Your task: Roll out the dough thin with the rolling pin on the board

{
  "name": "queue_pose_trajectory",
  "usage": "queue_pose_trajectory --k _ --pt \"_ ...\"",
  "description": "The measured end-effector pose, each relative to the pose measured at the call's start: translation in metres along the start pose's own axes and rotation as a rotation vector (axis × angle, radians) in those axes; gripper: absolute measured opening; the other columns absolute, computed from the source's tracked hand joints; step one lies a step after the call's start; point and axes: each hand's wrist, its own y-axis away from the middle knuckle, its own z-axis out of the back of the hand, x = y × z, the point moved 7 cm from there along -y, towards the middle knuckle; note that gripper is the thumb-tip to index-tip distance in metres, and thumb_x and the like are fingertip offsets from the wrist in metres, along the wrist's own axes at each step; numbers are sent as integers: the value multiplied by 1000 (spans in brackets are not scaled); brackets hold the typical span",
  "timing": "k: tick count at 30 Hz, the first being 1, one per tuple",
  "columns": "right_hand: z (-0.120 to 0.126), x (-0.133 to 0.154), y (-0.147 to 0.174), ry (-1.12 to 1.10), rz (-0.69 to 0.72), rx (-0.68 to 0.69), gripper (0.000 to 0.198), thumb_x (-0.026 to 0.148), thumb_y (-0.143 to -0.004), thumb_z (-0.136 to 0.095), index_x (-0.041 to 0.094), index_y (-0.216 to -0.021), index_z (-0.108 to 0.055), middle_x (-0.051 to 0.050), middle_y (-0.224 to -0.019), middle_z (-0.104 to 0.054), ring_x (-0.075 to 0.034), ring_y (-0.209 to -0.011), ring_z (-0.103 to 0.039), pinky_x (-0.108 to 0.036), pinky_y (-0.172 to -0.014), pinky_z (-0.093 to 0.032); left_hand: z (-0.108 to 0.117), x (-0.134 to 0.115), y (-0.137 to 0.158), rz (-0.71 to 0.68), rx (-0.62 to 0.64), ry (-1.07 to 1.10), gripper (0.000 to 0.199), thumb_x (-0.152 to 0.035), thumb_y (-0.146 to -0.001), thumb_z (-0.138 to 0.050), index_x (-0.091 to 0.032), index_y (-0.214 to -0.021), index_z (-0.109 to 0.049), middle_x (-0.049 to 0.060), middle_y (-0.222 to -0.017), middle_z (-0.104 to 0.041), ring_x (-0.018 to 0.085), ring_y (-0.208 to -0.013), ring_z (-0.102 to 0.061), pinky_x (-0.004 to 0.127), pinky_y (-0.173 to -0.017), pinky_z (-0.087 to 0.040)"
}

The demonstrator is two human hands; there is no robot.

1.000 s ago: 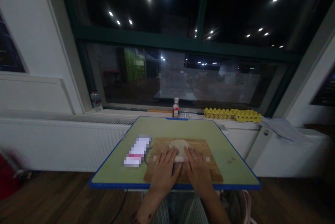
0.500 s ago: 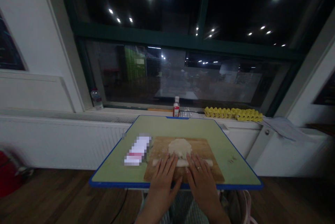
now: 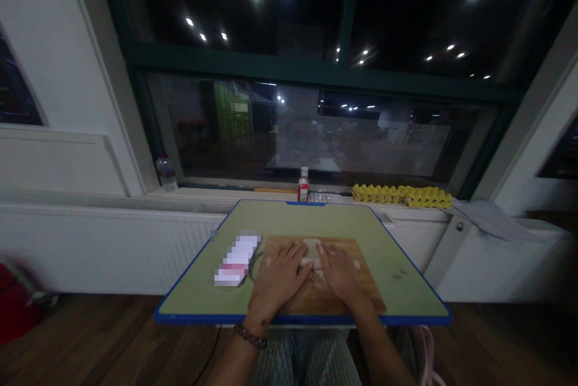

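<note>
We keep our left hand (image 3: 280, 274) and right hand (image 3: 342, 273) flat, fingers stretched rather than clamped, on the rolling pin's (image 3: 310, 264) left and right parts, probably for even pressure over the dough (image 3: 311, 245) upon the board (image 3: 311, 303).

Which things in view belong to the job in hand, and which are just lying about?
In use:
- rolling pin, under left hand and right hand
- dough
- wooden board

Apparently just lying about:
- pixelated phone-like item
- red-labelled bottle
- clear bottle
- yellow egg trays
- grey sheet
</note>
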Motion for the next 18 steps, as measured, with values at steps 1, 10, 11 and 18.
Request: queue_pose_trajectory --k 1,10,11,18 --pt "1 -2 -4 -24 -24 23 49 27 -102 -23 15 -137 -56 -11 -140 -56 -23 -134 -47 -42 -115 -31 0 0 -3 5 14 3 48 -42 -100 -39 -22 -141 -52 4 -151 -46 24 -142 -36 45 -119 -26" --pt "6 6 27 -18 61 -220 47 25 -102 -25 18 -141 -51 -7 -143 -53 -21 -132 -49 -40 -111 -36 0 -3 20 14 -32 93 45 -39 -104 -31 -23 -136 -56 2 -144 -55 23 -140 -40 47 -118 -30" --pt "7 7 33 -27 60 -252 47 26 -103 -25 19 -141 -51 -7 -142 -55 -20 -129 -51 -40 -110 -37 -1 -4 25 10 -28 108 45 -39 -104 -30 -24 -137 -56 1 -144 -55 22 -141 -39 47 -118 -30" --pt "5 6 42 -49 78 -252 47 27 -103 -24 20 -141 -50 -6 -139 -58 -20 -126 -53 -42 -109 -38 -6 0 32 -46 -7 144 47 -44 -104 -30 -26 -141 -52 0 -147 -51 23 -144 -34 48 -117 -30"
